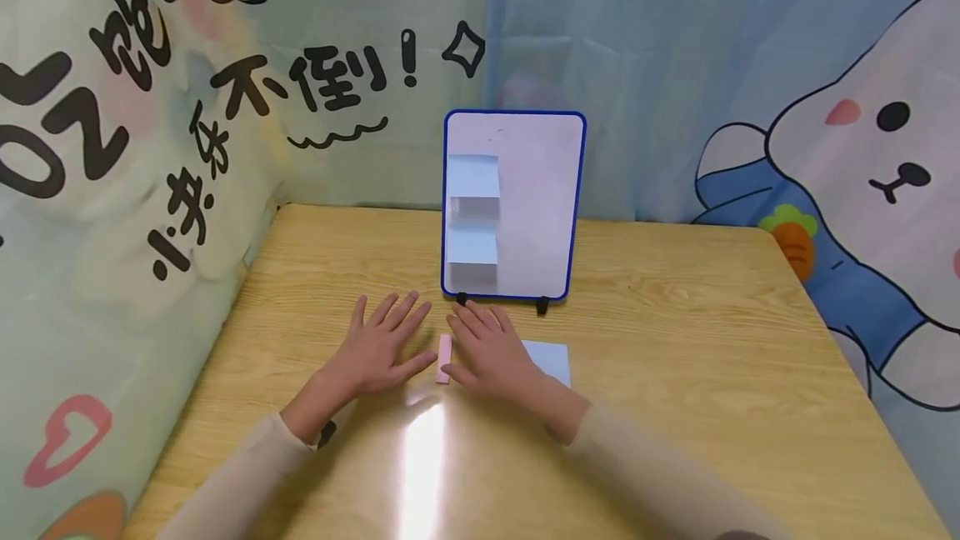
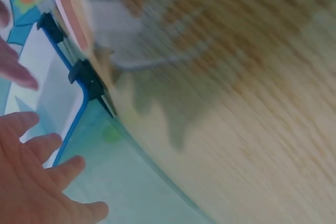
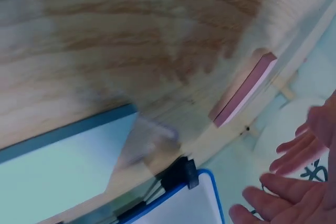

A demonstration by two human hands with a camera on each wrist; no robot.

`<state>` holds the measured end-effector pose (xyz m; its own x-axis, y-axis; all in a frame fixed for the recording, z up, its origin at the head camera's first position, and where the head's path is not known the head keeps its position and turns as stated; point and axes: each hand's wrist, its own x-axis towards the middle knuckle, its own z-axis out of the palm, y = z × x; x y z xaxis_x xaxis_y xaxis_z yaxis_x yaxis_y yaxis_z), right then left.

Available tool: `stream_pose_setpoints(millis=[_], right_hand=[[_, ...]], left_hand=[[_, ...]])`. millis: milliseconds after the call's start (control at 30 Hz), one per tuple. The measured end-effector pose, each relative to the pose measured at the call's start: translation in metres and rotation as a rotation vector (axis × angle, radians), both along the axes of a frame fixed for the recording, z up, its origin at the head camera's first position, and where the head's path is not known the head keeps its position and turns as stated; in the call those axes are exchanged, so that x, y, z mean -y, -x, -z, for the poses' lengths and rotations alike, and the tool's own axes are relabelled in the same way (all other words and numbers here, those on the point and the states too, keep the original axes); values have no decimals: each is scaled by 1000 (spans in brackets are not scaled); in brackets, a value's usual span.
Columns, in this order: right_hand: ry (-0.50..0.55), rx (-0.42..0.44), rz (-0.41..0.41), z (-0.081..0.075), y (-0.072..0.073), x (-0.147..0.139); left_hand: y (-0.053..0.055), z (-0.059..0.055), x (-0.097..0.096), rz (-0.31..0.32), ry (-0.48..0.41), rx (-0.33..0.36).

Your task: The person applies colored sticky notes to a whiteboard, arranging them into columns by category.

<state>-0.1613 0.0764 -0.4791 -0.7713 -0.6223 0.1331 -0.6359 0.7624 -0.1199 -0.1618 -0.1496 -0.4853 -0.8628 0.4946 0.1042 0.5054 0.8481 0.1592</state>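
Both hands are held over the table with nothing in their grasp. My left hand point(image 1: 378, 352) has its fingers spread, the thumb tip close to the left side of a small pink bar point(image 1: 444, 348). On the bar's other side is my right hand point(image 1: 491, 357), fingers extended, its thumb overlapping the bar's lower end in the head view. A light blue square pad point(image 1: 551, 361) lies partly hidden behind the right hand; the right wrist view shows this pad's point(image 3: 63, 174) thick edge. Fingers of the left hand point(image 2: 31, 182) appear straight in the left wrist view.
Beyond the hands, a blue-framed whiteboard point(image 1: 536, 207) stands upright on small black feet point(image 1: 542, 306). Two light blue notes point(image 1: 472, 177) are on its left half, one above the other. Printed curtains point(image 1: 615, 65) hang behind and left of the wooden table point(image 1: 675, 340).
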Motion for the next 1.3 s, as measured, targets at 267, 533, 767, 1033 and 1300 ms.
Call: stream_pose_setpoints(millis=[267,533,767,1033,1300], right_hand=[[-41,62,-82,3,0,13],[-59,52,-84,12,-3,20],[-46,16,-94,10,-5,24],[-67,29,-91,14,-1,25],[-76,-17,-105,16,-5,24]], left_hand=[[-8,1,-4,36,22,64],[-14,3,-8,84,3,90],[-18,2,-8,86,-3,92],[-19,5,-8,87,-12,64],[-22,7,-8,91,-31,79]])
